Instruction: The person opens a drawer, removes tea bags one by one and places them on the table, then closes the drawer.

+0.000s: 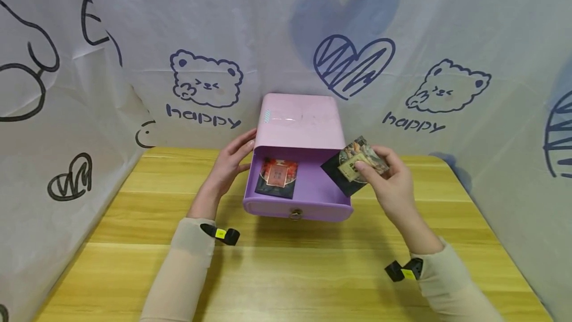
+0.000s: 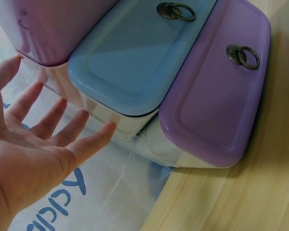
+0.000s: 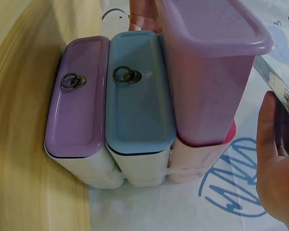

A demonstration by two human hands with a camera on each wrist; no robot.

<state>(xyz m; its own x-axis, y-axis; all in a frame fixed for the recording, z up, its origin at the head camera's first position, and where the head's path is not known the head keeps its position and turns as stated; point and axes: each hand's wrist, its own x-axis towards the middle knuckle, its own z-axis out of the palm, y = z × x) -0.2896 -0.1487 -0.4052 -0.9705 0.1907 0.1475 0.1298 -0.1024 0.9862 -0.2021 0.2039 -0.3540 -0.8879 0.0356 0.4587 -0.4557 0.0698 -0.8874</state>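
A small pink drawer cabinet [image 1: 304,118] stands against the back wall, its top purple drawer [image 1: 313,183] pulled out. On the left inside the drawer lies a dark square packet with a red picture [image 1: 277,175]. My right hand [image 1: 397,188] pinches a dark square packet with a gold label [image 1: 350,168], thumb on its face, over the drawer's right edge. In the right wrist view this packet [image 3: 272,79] shows nearly edge-on. My left hand [image 1: 228,163] is spread at the cabinet's left side, fingertips right at the wall in the left wrist view.
Below the open drawer are a blue drawer [image 2: 130,57] and another purple drawer [image 2: 216,96], both closed, with ring pulls. The wooden table [image 1: 290,272] runs back to a white cloth wall [image 1: 277,24] with blue drawings.
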